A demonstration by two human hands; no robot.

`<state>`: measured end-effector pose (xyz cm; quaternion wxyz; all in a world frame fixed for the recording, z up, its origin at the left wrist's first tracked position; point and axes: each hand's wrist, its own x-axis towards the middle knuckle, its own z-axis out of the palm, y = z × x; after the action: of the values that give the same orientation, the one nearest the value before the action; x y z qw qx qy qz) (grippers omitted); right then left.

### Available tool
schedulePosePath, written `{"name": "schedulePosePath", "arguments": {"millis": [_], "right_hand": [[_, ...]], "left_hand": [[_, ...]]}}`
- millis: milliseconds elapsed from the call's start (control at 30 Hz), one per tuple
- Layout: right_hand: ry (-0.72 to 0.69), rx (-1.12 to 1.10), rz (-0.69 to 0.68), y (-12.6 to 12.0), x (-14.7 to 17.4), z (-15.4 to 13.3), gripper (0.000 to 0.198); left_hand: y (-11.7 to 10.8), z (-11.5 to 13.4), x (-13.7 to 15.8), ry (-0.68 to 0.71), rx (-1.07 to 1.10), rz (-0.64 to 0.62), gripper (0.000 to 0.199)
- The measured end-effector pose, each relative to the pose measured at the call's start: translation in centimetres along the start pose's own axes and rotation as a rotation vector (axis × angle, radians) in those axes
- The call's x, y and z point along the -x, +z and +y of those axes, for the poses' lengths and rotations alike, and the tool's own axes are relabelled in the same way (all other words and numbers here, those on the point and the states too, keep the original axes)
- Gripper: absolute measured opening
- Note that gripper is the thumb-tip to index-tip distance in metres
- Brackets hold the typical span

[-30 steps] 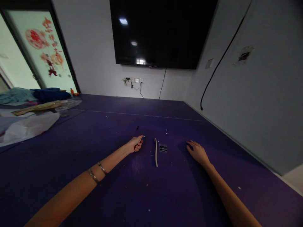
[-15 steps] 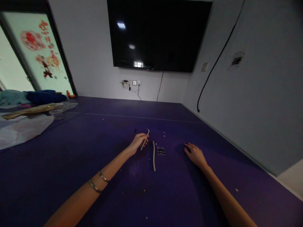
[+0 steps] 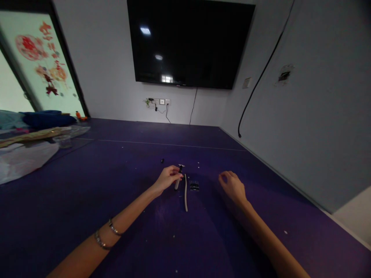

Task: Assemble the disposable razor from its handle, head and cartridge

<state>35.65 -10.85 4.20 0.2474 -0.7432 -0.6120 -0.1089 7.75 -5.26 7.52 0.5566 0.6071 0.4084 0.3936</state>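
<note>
My left hand is closed around what looks like a razor, with a white and black handle and a narrow T-shaped head pointing away from me. Just right of it, a long, slightly curved off-white stick lies on the purple surface. Beside the stick is a small clear pack with dark pieces inside. Farther right, my right hand hovers over the surface, fingers loosely bent and holding nothing I can see. A small black piece lies beyond my left hand.
The broad purple surface carries small white scraps. At the far left lie a white plastic bag, a clear cup and dark blue cloth. A black cable hangs along the right wall; a television hangs ahead.
My left hand has turned the razor, so its head now shows as a T. My right hand has risen from the surface and its fingers have curled. The view has shifted slightly.
</note>
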Motion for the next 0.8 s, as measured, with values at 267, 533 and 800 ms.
{"name": "schedulePosePath", "arguments": {"millis": [267,533,800], "right_hand": [[-0.168,-0.08,-0.464,-0.6,3.5,-10.7,0.036],[-0.181,0.063,-0.448,0.9,4.2,-14.2,0.039],[-0.144,0.016,-0.379,-0.9,3.1,-11.3,0.039]], "left_hand": [[0.2,1.0,0.7,0.04,0.024,-0.022,0.019],[0.5,1.6,1.1,0.089,0.058,-0.054,0.021],[0.6,1.8,1.3,0.239,0.03,-0.122,0.02]]}}
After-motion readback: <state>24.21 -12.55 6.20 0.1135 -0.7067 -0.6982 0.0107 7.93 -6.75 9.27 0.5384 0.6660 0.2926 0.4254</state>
